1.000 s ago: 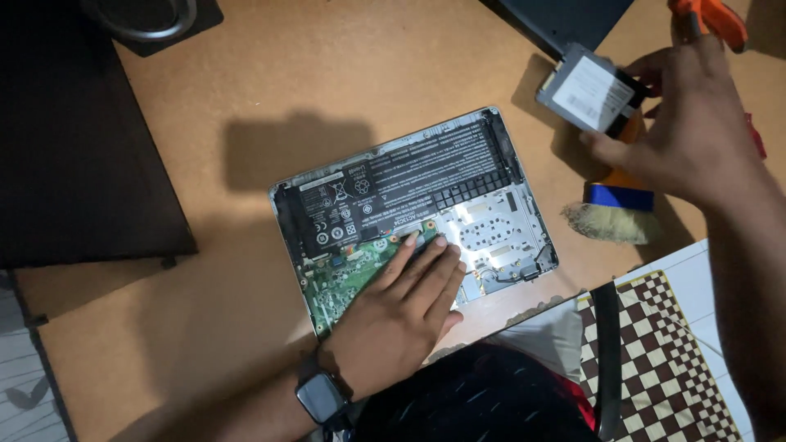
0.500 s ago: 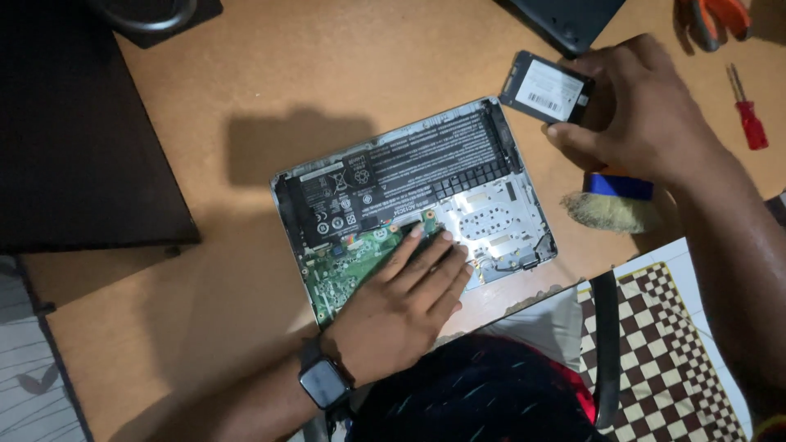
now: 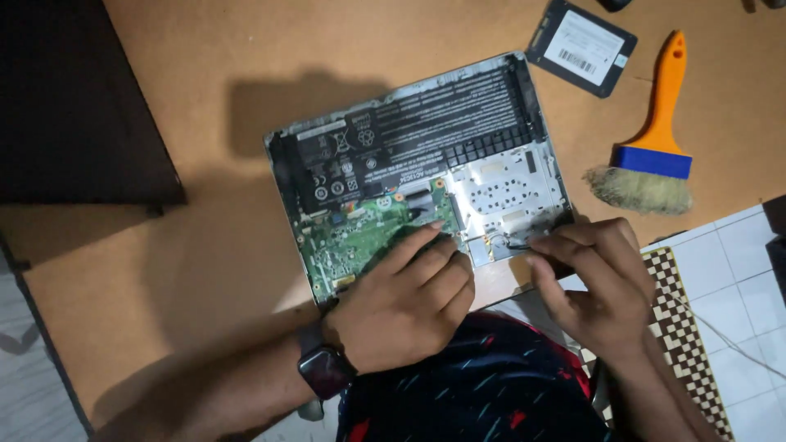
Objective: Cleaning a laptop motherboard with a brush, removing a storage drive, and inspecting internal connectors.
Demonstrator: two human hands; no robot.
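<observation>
Resting flat, your left hand [image 3: 405, 303] covers the opened laptop [image 3: 417, 172]'s green board [image 3: 352, 241]; your right hand [image 3: 594, 282] pinches a thin black cable [image 3: 512, 243], its end hidden under your fingertips.

Home repair spot, opened laptop [image 3: 417, 172] on brown table [image 3: 205, 49], brush [image 3: 647, 147], tiled floor [image 3: 753, 262].

The opened laptop [image 3: 417, 176] lies bottom-up at the centre of the frame, tilted, its cover off. I see its black battery along the upper edge, its green circuit board lower left, and a silver metal bay lower right.
</observation>
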